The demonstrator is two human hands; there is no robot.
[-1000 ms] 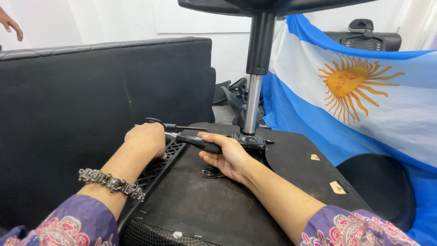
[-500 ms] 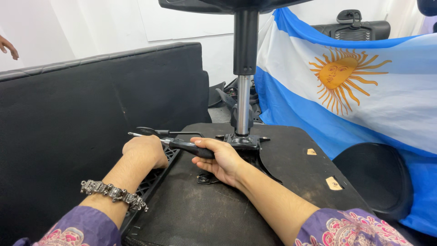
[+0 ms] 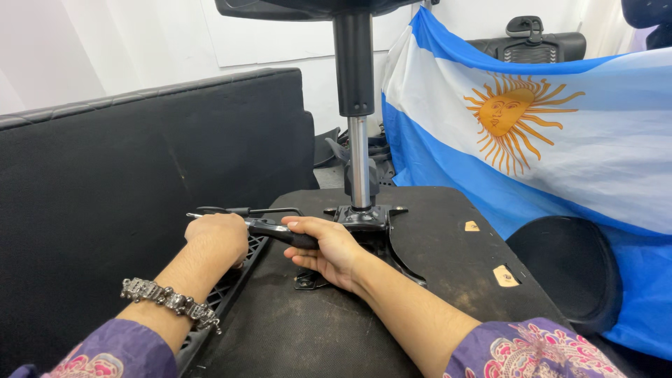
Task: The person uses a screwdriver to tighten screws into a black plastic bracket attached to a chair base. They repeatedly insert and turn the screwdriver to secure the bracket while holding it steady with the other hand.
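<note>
Draped across the right of the frame: a blue-and-white flag (image 3: 560, 147) bearing a golden sun (image 3: 514, 115). Filling the left, a black padded backrest (image 3: 140, 182); at lower right, a round black cushion (image 3: 567, 269). Behind, a white wall (image 3: 105, 42).

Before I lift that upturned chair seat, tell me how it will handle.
Probably stiff: the chair seat lies as a flat rigid board. Likely heavy and top-heavy, since the metal column and bolted mechanism stand upright on it. It may tip toward the column.

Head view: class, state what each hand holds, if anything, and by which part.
The right hand grips a black lever by its handle end. The left hand closes over the same lever's other end; its exact hold is hidden.
</note>
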